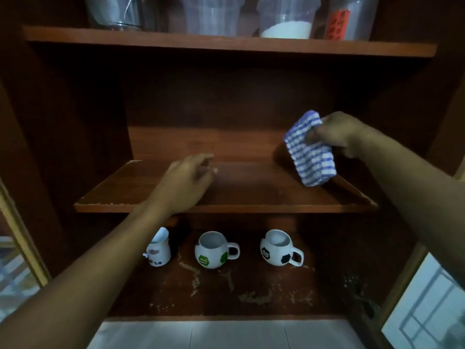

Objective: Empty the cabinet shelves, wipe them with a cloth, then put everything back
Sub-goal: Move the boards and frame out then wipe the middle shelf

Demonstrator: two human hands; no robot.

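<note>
Both forearms reach up from the lower corners. At centre, the left hand (187, 182) spreads relaxed fingers, holding nothing, over the middle shelf (251, 195). At centre right, the right hand (337, 137) grips a blue-striped cloth (308, 152) whose lower edge touches that shelf. Below stand a green-patched mug (214, 250) and a black-patched mug (276, 248).

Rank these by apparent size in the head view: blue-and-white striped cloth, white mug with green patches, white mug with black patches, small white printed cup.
1. Blue-and-white striped cloth, though possibly nearer the camera.
2. White mug with green patches and white mug with black patches: alike, unranked.
3. Small white printed cup, partly hidden.
</note>
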